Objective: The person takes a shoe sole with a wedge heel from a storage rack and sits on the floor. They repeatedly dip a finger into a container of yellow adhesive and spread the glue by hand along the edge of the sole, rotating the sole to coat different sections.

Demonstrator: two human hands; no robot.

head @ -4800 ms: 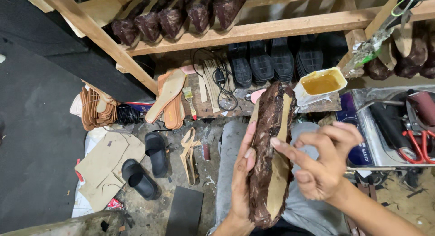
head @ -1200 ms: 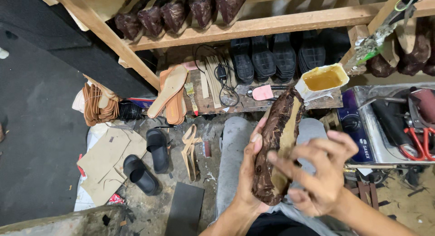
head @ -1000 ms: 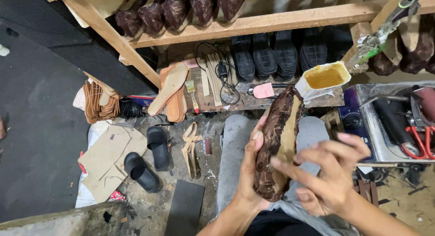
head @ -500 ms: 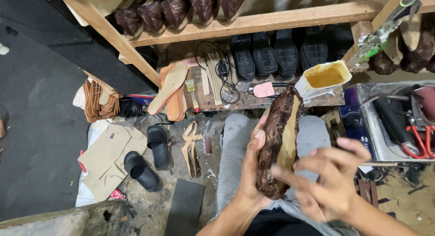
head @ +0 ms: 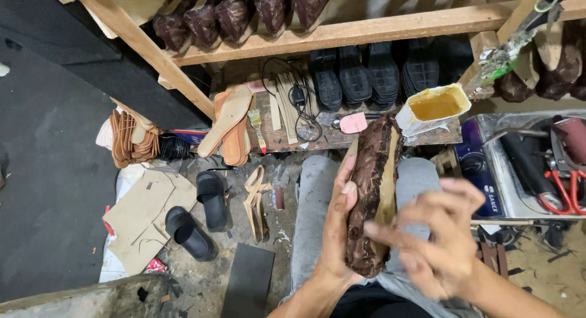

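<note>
Left hand point(head: 339, 223) gripping the brown shoe upper point(head: 368, 193) at lower centre, fingers wrapped along its edge. Right hand point(head: 441, 242), blurred, fingers spread just right of it. Little changed from half a second ago.

Shoe upper point(head: 369, 190) between hands, glue tub point(head: 434, 107) behind, slippers point(head: 200, 215) probably floor-left

Left hand point(head: 339, 227) curls upright in a grip, while blurred right hand point(head: 441, 245) spreads its fingers.

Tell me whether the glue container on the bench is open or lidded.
Open. The white container on the wooden bench shows its amber liquid from above, with no lid over it.
</note>
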